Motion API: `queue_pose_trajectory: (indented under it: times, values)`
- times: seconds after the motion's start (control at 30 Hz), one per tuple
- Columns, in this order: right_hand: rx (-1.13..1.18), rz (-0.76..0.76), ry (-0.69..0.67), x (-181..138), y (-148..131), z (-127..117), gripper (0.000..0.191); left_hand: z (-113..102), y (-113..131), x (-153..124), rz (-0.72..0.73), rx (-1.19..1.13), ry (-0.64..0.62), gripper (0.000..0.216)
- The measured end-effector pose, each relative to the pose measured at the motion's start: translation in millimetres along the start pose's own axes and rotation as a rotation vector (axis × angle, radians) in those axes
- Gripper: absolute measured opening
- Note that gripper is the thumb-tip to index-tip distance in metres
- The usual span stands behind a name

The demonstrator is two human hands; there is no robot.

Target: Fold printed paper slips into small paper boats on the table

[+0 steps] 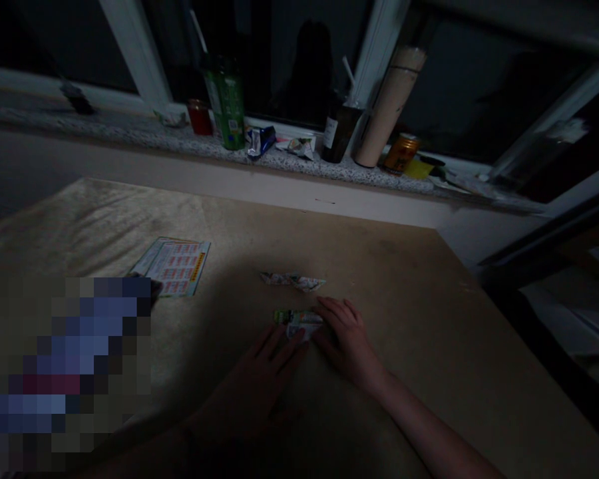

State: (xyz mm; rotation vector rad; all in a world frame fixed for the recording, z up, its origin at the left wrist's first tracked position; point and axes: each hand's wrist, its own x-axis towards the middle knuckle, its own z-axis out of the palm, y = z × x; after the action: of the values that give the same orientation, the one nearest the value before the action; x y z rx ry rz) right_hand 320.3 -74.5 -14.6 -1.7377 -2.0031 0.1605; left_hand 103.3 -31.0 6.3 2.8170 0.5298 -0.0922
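A small folded piece of printed paper (297, 320) lies on the tan table (409, 293) in dim light. My left hand (269, 362) rests flat just below its left end, fingers stretched out and touching it. My right hand (344, 336) lies on its right end, fingers spread and pressing down. A finished folded paper boat (293, 281) sits a little farther away, untouched.
A printed leaflet (174, 266) lies at the left of the table. The stone windowsill (130, 130) behind holds a green bottle (225, 100), a red jar (198, 116), a dark bottle (338, 130), a tan tube (390, 106), an orange can (400, 153) and wrappers.
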Motion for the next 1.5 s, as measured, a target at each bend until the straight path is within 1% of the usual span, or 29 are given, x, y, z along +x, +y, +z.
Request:
queue_pose_trajectory:
  times: [0.13,0.33,0.43,0.6,0.9,1.03,1.2,1.3,1.43,1.5]
  values:
    - [0.061,-0.013,0.008,0,0,-2,0.036,2,-1,-1,-0.001,-0.002,0.000,0.077]
    - [0.111,-0.037,0.005,1,2,0,0.036,9,-4,-5,0.008,-0.012,0.057,0.080]
    - [0.139,-0.060,0.005,1,0,-1,0.039,10,-5,-6,-0.003,0.004,0.053,0.080]
    - [0.166,-0.070,-0.042,0,-3,-4,0.041,8,-5,-6,-0.013,0.015,0.030,0.079]
    - [0.156,-0.102,-0.071,-1,-4,-5,0.042,2,-2,-6,-0.035,0.003,0.006,0.074]
    - [0.141,-0.118,-0.082,-2,-1,-3,0.048,4,-2,-7,-0.043,0.009,0.026,0.076]
    - [0.121,-0.144,-0.105,-3,0,-1,0.054,3,-3,-6,-0.047,0.015,0.019,0.074]
    - [0.113,-0.149,-0.110,-3,0,-2,0.055,5,-4,-6,-0.023,0.009,0.046,0.074]
    - [0.107,-0.148,-0.115,-2,-2,-5,0.055,10,-6,-7,-0.004,-0.005,0.114,0.074]
    - [0.108,-0.145,-0.110,-2,-3,-6,0.053,12,-6,-7,-0.002,-0.008,0.120,0.075]
